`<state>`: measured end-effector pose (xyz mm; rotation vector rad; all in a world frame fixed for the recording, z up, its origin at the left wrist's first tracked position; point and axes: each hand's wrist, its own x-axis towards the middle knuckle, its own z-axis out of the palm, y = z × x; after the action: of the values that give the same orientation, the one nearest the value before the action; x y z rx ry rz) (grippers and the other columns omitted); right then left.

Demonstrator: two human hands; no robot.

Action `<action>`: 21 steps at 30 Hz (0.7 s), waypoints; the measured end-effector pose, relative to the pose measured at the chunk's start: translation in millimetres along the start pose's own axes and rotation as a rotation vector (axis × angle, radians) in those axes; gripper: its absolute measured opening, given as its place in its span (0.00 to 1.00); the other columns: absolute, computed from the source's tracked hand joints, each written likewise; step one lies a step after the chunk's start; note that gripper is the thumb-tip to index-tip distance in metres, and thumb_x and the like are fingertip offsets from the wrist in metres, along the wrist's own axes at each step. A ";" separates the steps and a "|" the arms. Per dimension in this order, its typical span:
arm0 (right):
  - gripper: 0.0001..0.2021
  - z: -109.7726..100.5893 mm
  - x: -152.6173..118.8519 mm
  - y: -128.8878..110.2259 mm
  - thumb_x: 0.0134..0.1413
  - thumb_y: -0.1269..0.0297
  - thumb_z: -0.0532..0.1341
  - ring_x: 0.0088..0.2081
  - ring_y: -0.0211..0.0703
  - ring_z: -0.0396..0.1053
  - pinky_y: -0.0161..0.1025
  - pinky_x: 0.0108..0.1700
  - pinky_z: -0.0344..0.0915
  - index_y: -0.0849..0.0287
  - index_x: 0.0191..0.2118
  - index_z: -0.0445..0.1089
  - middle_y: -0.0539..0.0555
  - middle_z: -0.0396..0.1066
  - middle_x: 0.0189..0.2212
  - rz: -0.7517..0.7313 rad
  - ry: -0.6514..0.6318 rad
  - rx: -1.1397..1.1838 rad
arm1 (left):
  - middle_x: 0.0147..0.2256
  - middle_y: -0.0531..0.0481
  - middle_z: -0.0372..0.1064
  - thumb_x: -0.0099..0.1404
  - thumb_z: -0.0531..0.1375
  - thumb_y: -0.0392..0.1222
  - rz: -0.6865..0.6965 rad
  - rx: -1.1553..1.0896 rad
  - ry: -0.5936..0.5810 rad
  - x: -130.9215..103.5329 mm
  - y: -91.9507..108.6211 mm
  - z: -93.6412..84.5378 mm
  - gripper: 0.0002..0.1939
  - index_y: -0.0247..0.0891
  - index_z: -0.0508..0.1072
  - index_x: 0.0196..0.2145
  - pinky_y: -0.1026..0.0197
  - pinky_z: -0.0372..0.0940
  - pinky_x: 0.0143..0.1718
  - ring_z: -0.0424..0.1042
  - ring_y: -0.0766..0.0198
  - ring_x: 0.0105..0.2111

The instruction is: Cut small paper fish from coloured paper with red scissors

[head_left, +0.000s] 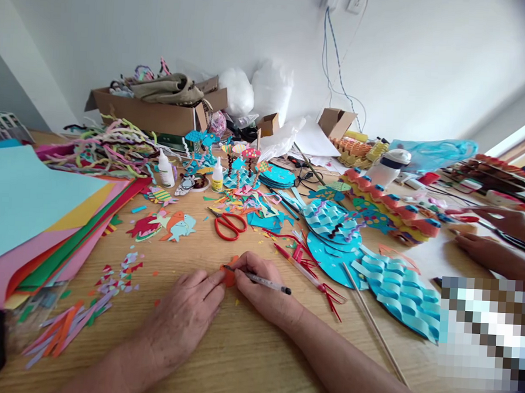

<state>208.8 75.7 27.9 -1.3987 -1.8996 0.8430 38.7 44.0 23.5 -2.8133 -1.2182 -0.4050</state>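
Note:
In the head view, my right hand is closed around a pen with a clear barrel and dark end. The pen's tip touches a small orange paper piece on the table. My left hand lies with its fingers stretched out, their tips pressing the left side of that piece. Both hands cover part of its outline. Beyond them lie red-handled scissors, partly spread. Cut paper fish in orange and light blue rest to the left of the scissors.
Coloured paper sheets and paper strips lie at left. Glue bottles stand behind the fish. Woven blue paper fish and a wooden stick lie at right. Another person's hands work at the far right.

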 end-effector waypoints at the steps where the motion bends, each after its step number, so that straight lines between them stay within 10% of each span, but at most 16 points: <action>1: 0.08 -0.2 0.0 -0.2 0.44 0.75 0.54 0.20 0.31 0.58 0.28 0.22 0.52 0.61 0.29 0.69 0.46 0.65 0.19 0.003 -0.003 -0.004 | 0.47 0.46 0.69 0.62 0.51 0.32 0.000 0.002 0.004 0.3 0.2 -0.4 0.12 0.36 0.69 0.43 0.52 0.64 0.37 0.66 0.55 0.38; 21: 0.08 -3.3 -1.6 -5.2 0.45 0.75 0.54 0.20 0.31 0.58 0.28 0.22 0.53 0.60 0.29 0.69 0.45 0.66 0.19 0.060 -0.046 0.021 | 0.46 0.45 0.69 0.62 0.50 0.31 0.018 0.014 0.021 -1.6 -1.5 4.1 0.14 0.34 0.69 0.43 0.52 0.64 0.38 0.67 0.56 0.39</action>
<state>208.9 73.4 33.8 -1.4410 -1.8859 0.9286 37.4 44.5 19.1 -2.7988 -1.1854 -0.4224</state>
